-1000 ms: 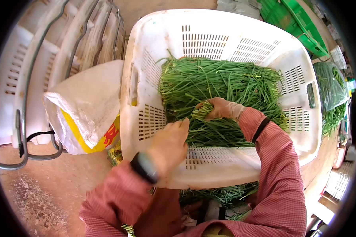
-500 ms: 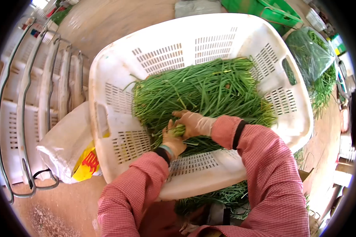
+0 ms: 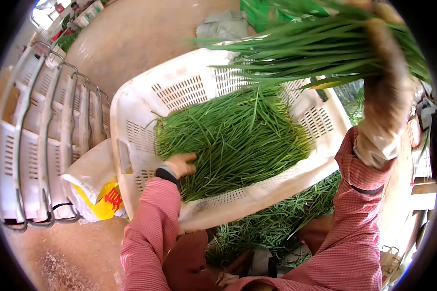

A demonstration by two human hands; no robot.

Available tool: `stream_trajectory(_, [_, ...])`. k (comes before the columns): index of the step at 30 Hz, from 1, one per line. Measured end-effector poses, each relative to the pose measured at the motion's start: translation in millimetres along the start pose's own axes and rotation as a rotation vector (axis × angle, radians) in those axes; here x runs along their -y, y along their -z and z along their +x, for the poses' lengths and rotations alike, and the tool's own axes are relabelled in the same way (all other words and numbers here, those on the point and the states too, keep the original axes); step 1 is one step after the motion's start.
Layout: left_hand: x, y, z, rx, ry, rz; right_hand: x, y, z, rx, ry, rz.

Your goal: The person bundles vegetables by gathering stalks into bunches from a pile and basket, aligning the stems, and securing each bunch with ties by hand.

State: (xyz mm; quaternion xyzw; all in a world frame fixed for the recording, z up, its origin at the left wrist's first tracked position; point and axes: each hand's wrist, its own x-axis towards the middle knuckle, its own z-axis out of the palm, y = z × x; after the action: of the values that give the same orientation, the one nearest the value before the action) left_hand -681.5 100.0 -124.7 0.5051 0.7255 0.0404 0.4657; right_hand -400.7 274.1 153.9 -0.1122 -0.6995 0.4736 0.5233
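My right hand (image 3: 381,31), blurred by motion, is raised at the upper right and grips a large bunch of garlic chives (image 3: 301,51). The long green leaves of that bunch point left, over the far rim of the white plastic basket (image 3: 189,220). My left hand (image 3: 180,165) is inside the basket at its near left, fingers stretched out, holding nothing. It is just above the left edge of the garlic chives (image 3: 228,136) laid flat in the basket.
Loose greens (image 3: 272,228) lie below the basket near my legs. White crates with metal handles (image 3: 46,131) stand at the left, beside a white sack (image 3: 90,169). A grey bag (image 3: 223,26) and a green container (image 3: 257,14) are beyond the basket.
My right hand has risen from the basket to the upper right and now holds a bunch of garlic chives. My left hand has moved left and opened. The view has shifted slightly.
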Motion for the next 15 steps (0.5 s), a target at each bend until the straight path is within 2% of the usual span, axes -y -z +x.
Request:
stream_trajectory(1, [-8.6, 12.9, -10.3, -0.326, -0.041, -0.164, 2.4, -0.7, 1.5, 0.035, -0.118, -0.073])
stream_trajectory(2, [-8.5, 24.9, -17.4, -0.502, -0.237, -0.632, 5.0, -1.5, 3.0, 0.081, -0.235, -0.153])
stream_trajectory(3, [-45.7, 44.3, -46.3, -0.569, -0.365, -0.926, 7.3, -2.1, 4.8, 0.136, -0.347, -0.235])
stream_trajectory(4, [-65.4, 59.7, -68.5, -0.537, -0.539, -0.981, -17.0, 13.5, 4.0, 0.135, -0.318, -0.285])
stream_trajectory(5, [-95.9, 66.4, -93.5, -0.538, -0.661, -0.964, 14.6, 6.7, 3.7, 0.162, -0.589, -0.164])
stream_trajectory(6, [-131.2, 65.8, -119.8, -0.542, -0.773, -0.949, 32.2, -2.3, -0.9, 0.141, -0.683, 0.098])
stream_trajectory(8, [-176.8, 55.7, -153.7, -0.426, -0.91, -0.916, 62.4, -18.7, -5.5, 0.293, -0.612, 0.098])
stream_trajectory(9, [-198.4, 44.7, -173.3, -0.37, -0.913, -0.914, 84.5, -33.0, -10.9, 0.352, -0.565, 0.098])
stream_trajectory(10, [-209.8, 26.1, -173.7, -0.362, -0.933, -0.963, 81.5, -47.0, -18.5, 0.283, -0.566, 0.128])
stream_trajectory(11, [-220.0, 7.1, -181.3, -0.317, -0.954, -1.051, 99.6, -58.7, -19.7, 0.49, -0.559, 0.17])
stream_trajectory(12, [-225.4, -16.7, -188.9, -0.26, -0.951, -1.201, 91.3, -72.0, -25.1, 0.662, -0.286, 0.218])
stream_trajectory(14, [-222.9, -57.4, -202.9, -0.246, -0.924, -1.52, 110.3, -116.5, -41.8, 0.73, -0.329, 0.288])
stream_trajectory(15, [-210.7, -69.5, -218.4, -0.31, -0.88, -1.704, 137.9, -144.7, -57.9, 0.632, -0.651, 0.296])
